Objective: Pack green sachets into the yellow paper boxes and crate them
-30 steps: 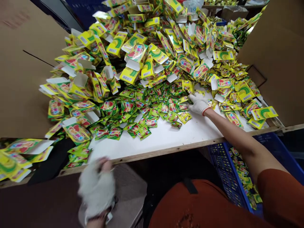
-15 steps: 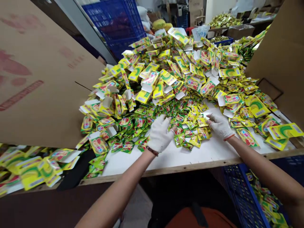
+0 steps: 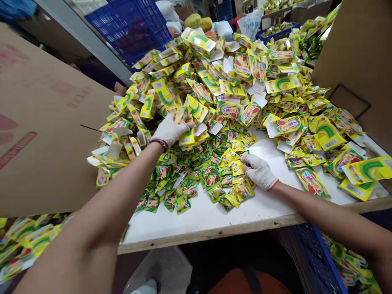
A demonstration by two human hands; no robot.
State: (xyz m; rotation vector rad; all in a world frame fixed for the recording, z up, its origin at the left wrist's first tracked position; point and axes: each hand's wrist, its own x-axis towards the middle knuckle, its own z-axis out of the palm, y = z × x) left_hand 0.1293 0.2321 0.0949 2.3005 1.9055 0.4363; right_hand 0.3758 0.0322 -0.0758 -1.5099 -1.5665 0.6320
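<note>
My left hand [image 3: 170,131], in a white fingerless glove, reaches into the carton pile with fingers and thumb closed on a small yellow carton [image 3: 181,116]. Part of that carton is hidden by the fingers and by neighbouring cartons. My right hand [image 3: 260,172], gloved the same way, rests low over the white tabletop [image 3: 196,222]. Its fingers are bent but a little apart, touching the edge of the yellow sachets [image 3: 237,168]. Green sachets [image 3: 211,177] spread between the two hands, below the heap of open-ended yellow cartons [image 3: 228,108].
Brown cardboard panels [image 3: 45,143] flank the heap at left and right. Behind it stands a stack of blue crates [image 3: 128,30]. Under the table's right side is a blue crate [image 3: 329,259] with sachets inside. More cartons [image 3: 27,241] lie at lower left.
My left hand has moved from the green sachets up and left to the cartons and closed on one. My right hand stays by the yellow sachets. The camera view has shifted.
</note>
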